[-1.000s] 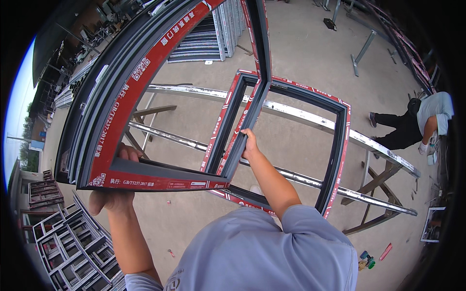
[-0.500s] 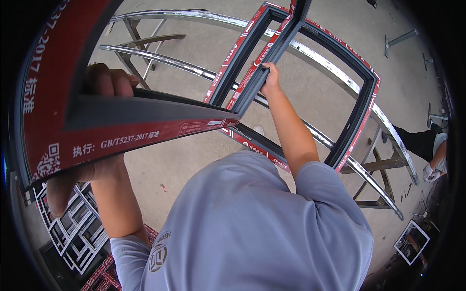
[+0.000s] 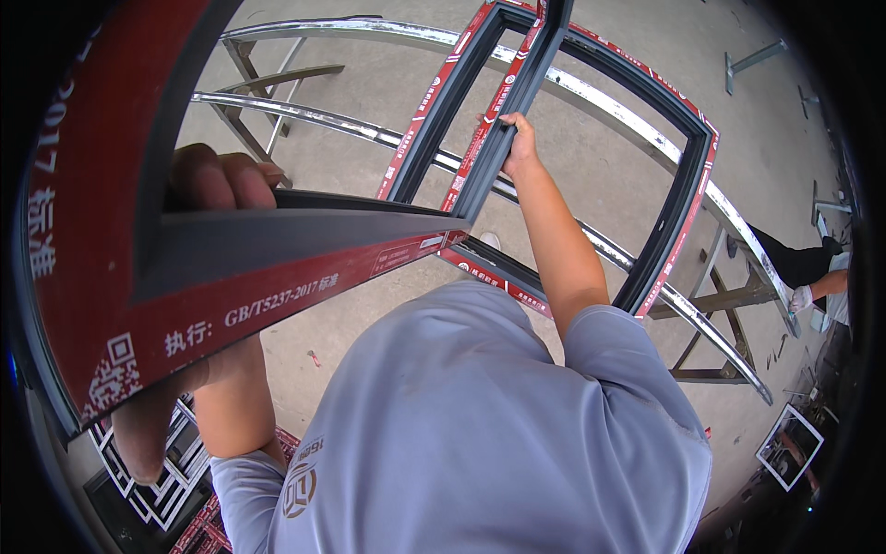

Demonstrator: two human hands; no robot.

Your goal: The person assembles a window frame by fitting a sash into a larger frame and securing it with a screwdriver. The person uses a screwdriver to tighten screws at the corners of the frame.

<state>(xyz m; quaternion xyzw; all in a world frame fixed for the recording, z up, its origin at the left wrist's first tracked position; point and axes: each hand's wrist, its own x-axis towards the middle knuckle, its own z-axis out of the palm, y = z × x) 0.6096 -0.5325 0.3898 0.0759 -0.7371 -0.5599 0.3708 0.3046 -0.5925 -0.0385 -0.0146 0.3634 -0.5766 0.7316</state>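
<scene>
A dark grey window frame [image 3: 305, 277], faced with red printed film, is held up at a slant close to me on the left. My left hand [image 3: 221, 177] wraps round its near rail, with fingers over the inner edge and the thumb underneath. Farther off, my right hand [image 3: 520, 146] grips another rail of the same frame; its fingers are partly hidden behind that rail. Behind and below lies a second grey frame with red film [image 3: 699, 185], resting across metal rails [image 3: 637, 120]. The held frame overlaps the second one's left part in view.
Dark legs [image 3: 720, 300] carry the curved-looking rails. A co-worker's gloved hand [image 3: 801, 298] is at the far right, beside the rail end. White-edged frames [image 3: 166, 471] and red-filmed pieces [image 3: 205, 528] lie at lower left. A small white-edged frame [image 3: 792, 448] stands at lower right.
The held frame's near end has dropped and shifted slightly right, together with my left hand. My right hand keeps its grip. The co-worker's gloved hand has moved toward the rail.
</scene>
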